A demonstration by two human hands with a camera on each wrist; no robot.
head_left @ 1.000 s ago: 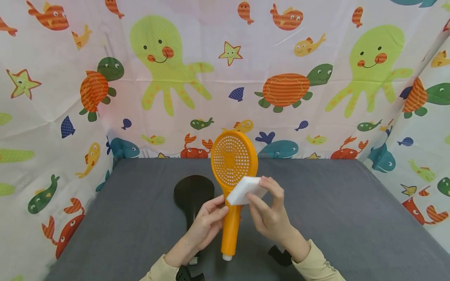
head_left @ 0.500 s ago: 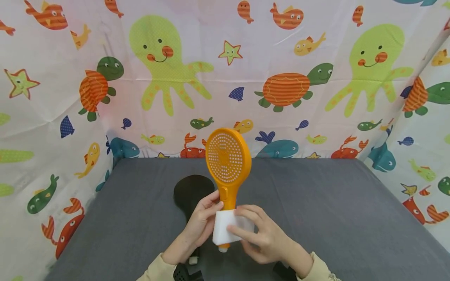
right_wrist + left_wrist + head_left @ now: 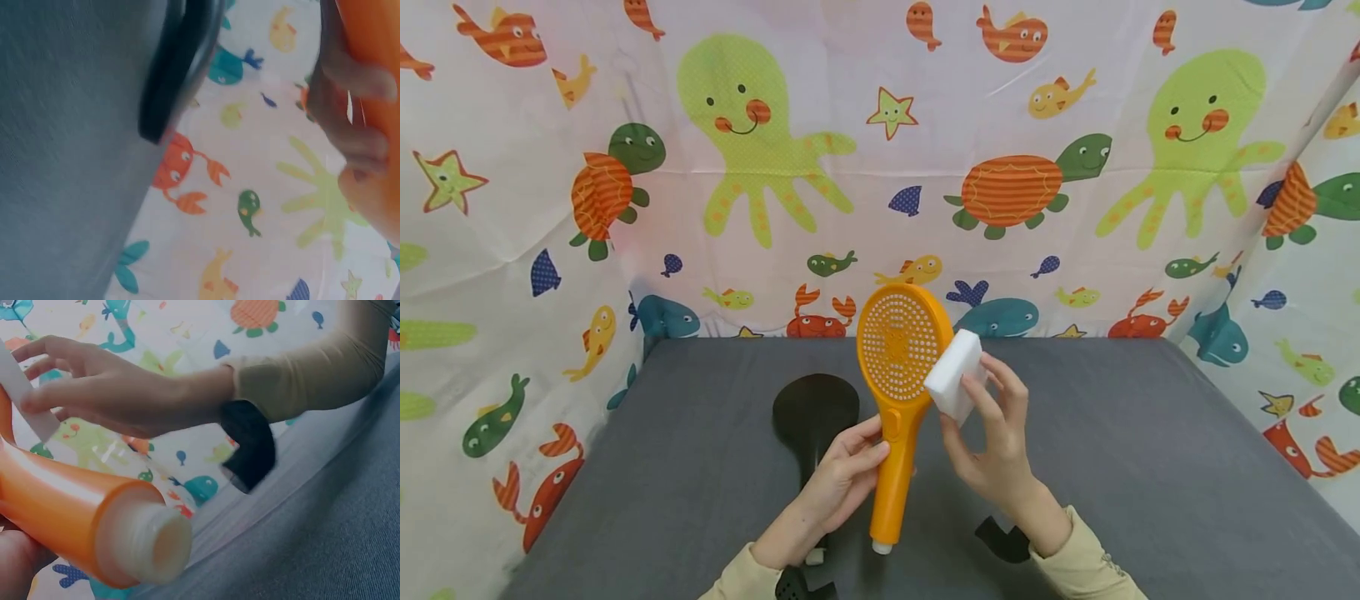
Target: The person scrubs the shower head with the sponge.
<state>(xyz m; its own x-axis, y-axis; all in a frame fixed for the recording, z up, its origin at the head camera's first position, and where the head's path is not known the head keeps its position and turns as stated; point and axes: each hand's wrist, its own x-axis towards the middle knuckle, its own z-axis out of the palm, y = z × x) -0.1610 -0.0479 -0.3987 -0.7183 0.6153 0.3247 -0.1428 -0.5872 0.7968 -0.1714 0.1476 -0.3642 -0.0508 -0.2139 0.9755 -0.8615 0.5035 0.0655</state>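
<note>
In the head view my left hand (image 3: 846, 479) grips the handle of an orange shower head (image 3: 892, 492). It stands upright, its face of small pale nozzles turned toward me. My right hand (image 3: 1000, 442) pinches a white sponge (image 3: 958, 371) between fingers and thumb, right at the lower right rim of the shower head. From the left wrist the pale threaded end (image 3: 159, 544) of the handle shows close up, with the sponge (image 3: 28, 400) behind it. The right wrist view catches the left fingers (image 3: 356, 112) curled on the orange handle; the sponge is out of that view.
A black shower head (image 3: 815, 408) lies on the grey table cover (image 3: 700, 467) behind my left hand, partly hidden by it. A white curtain (image 3: 880, 225) printed with sea animals rises behind the table and along both sides. Black straps (image 3: 1003, 540) sit at the wrists.
The sponge went from the neck down over the handle, then up to the right rim of the head. The shower head shifted left and down a little, then back right.
</note>
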